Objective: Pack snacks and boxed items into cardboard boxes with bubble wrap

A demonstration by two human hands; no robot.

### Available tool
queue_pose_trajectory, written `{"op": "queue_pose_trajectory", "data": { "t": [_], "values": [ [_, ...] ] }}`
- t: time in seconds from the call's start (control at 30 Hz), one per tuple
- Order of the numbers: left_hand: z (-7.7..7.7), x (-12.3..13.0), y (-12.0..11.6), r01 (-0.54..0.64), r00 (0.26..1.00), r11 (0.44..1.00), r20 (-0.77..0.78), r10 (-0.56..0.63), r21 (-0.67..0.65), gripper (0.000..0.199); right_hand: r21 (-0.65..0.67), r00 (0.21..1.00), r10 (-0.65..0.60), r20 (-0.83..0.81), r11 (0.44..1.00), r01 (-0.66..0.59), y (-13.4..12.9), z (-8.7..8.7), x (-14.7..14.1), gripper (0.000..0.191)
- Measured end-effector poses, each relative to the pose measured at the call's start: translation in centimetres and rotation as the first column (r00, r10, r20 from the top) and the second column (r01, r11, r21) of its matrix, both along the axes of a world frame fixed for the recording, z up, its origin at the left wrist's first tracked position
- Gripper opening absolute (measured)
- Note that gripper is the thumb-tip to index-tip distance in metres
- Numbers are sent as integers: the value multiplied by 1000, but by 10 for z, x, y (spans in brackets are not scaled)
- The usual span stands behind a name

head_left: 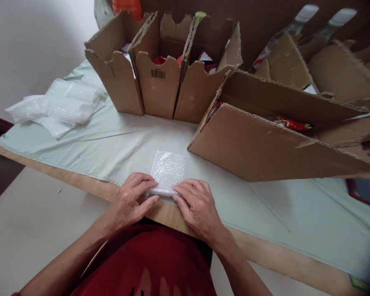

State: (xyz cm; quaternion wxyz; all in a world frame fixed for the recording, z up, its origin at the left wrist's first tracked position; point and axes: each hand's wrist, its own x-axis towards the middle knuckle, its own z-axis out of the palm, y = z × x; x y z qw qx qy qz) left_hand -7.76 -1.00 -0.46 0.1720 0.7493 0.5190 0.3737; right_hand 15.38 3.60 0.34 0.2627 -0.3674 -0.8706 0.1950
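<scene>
A small sheet of clear bubble wrap [168,167] lies on the pale green cloth near the table's front edge. Its near edge is folded or rolled into a narrow strip. My left hand [135,196] pinches the left end of that strip between thumb and fingers. At the right end, my right hand [195,202] holds it the same way. Whether anything is wrapped inside the strip cannot be made out.
More bubble wrap [70,102] is heaped at the left. Upright cardboard bins [158,88] stand behind the hands, with a long cardboard box [265,144] angled to the right. Bottles [296,24] rise at the back right. A dark, red-edged object [365,191] lies far right.
</scene>
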Motion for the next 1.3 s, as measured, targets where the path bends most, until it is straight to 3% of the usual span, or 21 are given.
{"op": "queue_pose_trajectory", "data": {
  "t": [0.13,0.3,0.4,0.5,0.63,0.77,0.9,1.0,1.07,1.13,1.23,1.3],
  "values": [
    [-1,-2,5,1,1000,1000,-17,-1,-3,14,-120,999,9,31,993,-5,1,5,1,10],
    [-14,4,22,-131,983,990,-119,137,60,13,141,982,-182,42,975,175,-2,-1,1,23],
    [-16,5,25,-173,974,983,-137,179,54,17,210,987,-138,76,970,120,-3,-4,1,22],
    [-12,5,19,-177,981,982,-72,181,61,19,182,989,-88,119,981,65,-1,-7,0,17],
    [-5,3,9,-59,998,997,-20,59,42,25,62,997,-69,21,996,67,2,-5,0,9],
    [-9,4,14,-14,1000,999,-8,14,47,20,-43,999,-52,-5,998,52,-3,-1,4,9],
    [-12,10,22,-116,993,993,1,116,20,22,92,988,-143,57,986,137,-9,2,3,24],
    [-6,12,16,-250,964,966,80,255,-72,26,125,992,-100,70,988,91,-8,-1,0,18],
    [0,13,8,-305,912,925,212,352,-225,27,80,995,-97,29,992,95,-5,-4,-1,12],
    [5,15,-2,-251,796,860,411,444,-443,33,3,988,-151,-36,988,152,-1,-7,1,9],
    [12,23,-11,3,525,747,636,565,-665,52,-139,966,-231,-114,967,215,0,-7,2,7],
    [16,32,-11,170,405,719,713,573,-674,56,-235,960,-231,-158,953,191,-3,-4,2,7]
  ]
}}
